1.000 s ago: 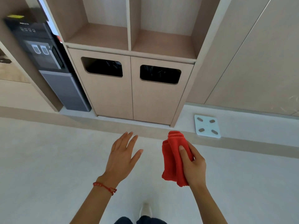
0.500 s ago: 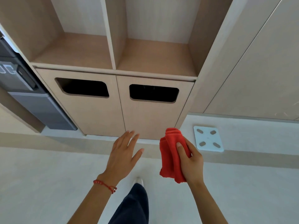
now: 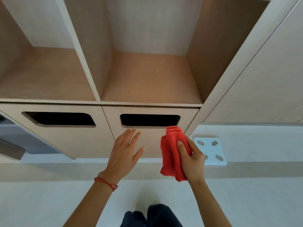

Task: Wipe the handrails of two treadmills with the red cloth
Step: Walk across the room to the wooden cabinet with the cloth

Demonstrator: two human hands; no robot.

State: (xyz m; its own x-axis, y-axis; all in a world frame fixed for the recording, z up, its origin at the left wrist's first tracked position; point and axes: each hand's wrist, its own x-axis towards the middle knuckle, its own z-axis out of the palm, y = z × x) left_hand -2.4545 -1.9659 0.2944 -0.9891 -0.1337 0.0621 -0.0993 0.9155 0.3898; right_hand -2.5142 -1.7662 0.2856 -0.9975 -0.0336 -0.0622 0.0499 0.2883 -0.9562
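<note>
Cabinet [image 3: 147, 141] now fills most of the view; a second ago it stood well off across the floor with a dark dispenser fully visible to its left, so the person has walked right up to it. Dispenser [image 3: 14, 141] is down to a sliver at the left edge. Two open shelves [image 3: 147, 79] sit above two doors, each with a dark slot [image 3: 150, 120]. White scale [image 3: 210, 150] on the floor just right of the cabinet, same spot relative to it as before. Left hand [image 3: 125, 154] is raised in front of the right door, fingers [image 3: 132, 135] straight and slightly spread, holding nothing; can't tell if it touches the door. Right hand [image 3: 191, 158] grips the cloth [image 3: 171, 154], bunched and hanging, thumb across its front, top edge just under the right slot. Hand poses basically unchanged over the last second, only the approach changed. No treadmill or handrail in frame, so no wiping going on here. My read: either heading to stow or drop the cloth at the cabinet, or a detour; can't tell whether the handrails are done.
</note>
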